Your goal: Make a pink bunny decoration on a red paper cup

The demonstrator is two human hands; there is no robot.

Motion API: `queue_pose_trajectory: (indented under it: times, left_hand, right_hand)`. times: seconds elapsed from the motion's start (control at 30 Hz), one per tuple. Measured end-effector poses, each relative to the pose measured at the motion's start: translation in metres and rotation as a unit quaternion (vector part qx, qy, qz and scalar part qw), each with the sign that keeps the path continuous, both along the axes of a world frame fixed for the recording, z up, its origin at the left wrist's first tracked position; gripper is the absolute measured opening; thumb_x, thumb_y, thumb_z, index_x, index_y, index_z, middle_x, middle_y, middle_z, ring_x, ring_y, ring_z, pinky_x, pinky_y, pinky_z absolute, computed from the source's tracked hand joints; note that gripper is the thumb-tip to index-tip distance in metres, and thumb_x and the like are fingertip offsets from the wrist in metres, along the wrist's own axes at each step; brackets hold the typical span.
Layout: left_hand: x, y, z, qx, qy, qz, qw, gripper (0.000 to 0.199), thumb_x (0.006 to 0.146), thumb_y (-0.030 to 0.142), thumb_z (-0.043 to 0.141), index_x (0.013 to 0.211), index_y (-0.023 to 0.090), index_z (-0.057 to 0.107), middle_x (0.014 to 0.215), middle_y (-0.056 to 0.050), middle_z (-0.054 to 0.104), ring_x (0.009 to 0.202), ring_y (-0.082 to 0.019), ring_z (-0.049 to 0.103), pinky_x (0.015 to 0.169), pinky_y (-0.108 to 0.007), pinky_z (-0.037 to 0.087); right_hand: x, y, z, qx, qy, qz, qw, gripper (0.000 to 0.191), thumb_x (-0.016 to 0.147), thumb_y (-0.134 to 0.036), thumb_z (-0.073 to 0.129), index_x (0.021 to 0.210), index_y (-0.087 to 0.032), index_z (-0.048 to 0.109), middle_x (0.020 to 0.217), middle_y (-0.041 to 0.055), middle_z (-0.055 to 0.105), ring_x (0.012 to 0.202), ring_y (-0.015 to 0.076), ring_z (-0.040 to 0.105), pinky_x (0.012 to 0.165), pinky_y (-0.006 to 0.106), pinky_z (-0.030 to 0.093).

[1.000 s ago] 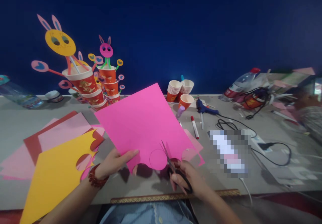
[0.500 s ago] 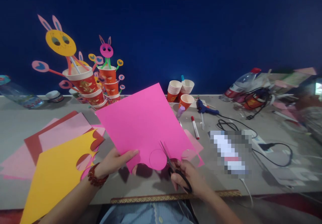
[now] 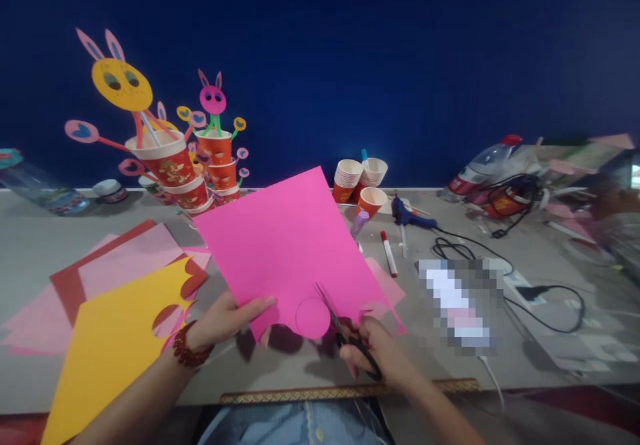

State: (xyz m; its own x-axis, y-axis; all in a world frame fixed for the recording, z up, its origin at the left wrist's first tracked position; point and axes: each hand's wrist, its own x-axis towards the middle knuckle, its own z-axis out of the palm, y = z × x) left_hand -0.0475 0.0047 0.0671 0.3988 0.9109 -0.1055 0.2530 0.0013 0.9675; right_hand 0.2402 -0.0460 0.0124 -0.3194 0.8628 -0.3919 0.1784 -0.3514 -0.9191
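Observation:
A bright pink sheet of paper (image 3: 280, 245) is held up over the table, its near edge scalloped by rounded cut-outs. My left hand (image 3: 240, 321) pinches its lower left corner, thumb on top and fingertips underneath. A pair of black-handled scissors (image 3: 361, 353) is in my right hand (image 3: 383, 348), with fingers through the loops. The blades lie at the right side of a circle drawn on the pink sheet (image 3: 313, 318), pointing away and to the left. On the left, yellow paper (image 3: 113, 338) with curved cut-outs lies over pink and dark red sheets (image 3: 120, 258).
Stacked red cups with paper rabbit figures (image 3: 173, 165) stand at the back left. Behind the pink sheet are more paper cups (image 3: 371, 201), a red-capped marker (image 3: 389, 255) and a blue glue gun (image 3: 413, 217). A bottle (image 3: 483, 165), cables and a blurred-out device (image 3: 457, 305) lie right.
The scissors' blades have swung slightly left around the drawn circle's edge. My left hand still grips the pink sheet; the whole view has shifted very slightly.

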Motion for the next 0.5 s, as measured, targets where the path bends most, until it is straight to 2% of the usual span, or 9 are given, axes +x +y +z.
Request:
queue_pose_trajectory:
  times: [0.1, 0.33, 0.5]
  left_hand:
    - [-0.002, 0.0, -0.001, 0.0, 0.0, 0.001, 1.0, 0.04, 0.089, 0.041, 0.057, 0.058, 0.016, 0.063, 0.056, -0.001, 0.066, 0.057, -0.015, 0.059, 0.064, -0.027, 0.05]
    - [-0.003, 0.003, 0.011, -0.018, -0.029, -0.079, 0.996, 0.049, 0.096, 0.038, 0.048, 0.057, 0.016, 0.069, 0.056, -0.004, 0.07, 0.057, -0.016, 0.064, 0.067, -0.027, 0.052]
    - [-0.006, 0.004, 0.009, -0.038, -0.036, -0.098, 0.994, 0.049, 0.097, 0.039, 0.048, 0.061, 0.015, 0.072, 0.057, -0.005, 0.071, 0.056, -0.016, 0.065, 0.063, -0.026, 0.052]
  right_hand:
    - [0.0, 0.002, 0.003, 0.002, -0.007, 0.001, 1.0, 0.056, 0.065, -0.061, 0.073, 0.073, -0.024, 0.031, 0.064, -0.0073, 0.048, 0.044, 0.0095, 0.049, 0.044, 0.023, 0.034]
    - [0.002, 0.004, 0.003, 0.004, -0.019, 0.022, 1.0, 0.054, 0.064, -0.06, 0.076, 0.071, -0.024, 0.036, 0.056, -0.0074, 0.045, 0.045, 0.0117, 0.049, 0.043, 0.024, 0.035]
    - [0.001, 0.005, 0.011, -0.013, -0.038, 0.03, 0.999, 0.057, 0.06, -0.064, 0.075, 0.07, -0.025, 0.034, 0.056, -0.0078, 0.043, 0.045, 0.0105, 0.047, 0.043, 0.023, 0.035]
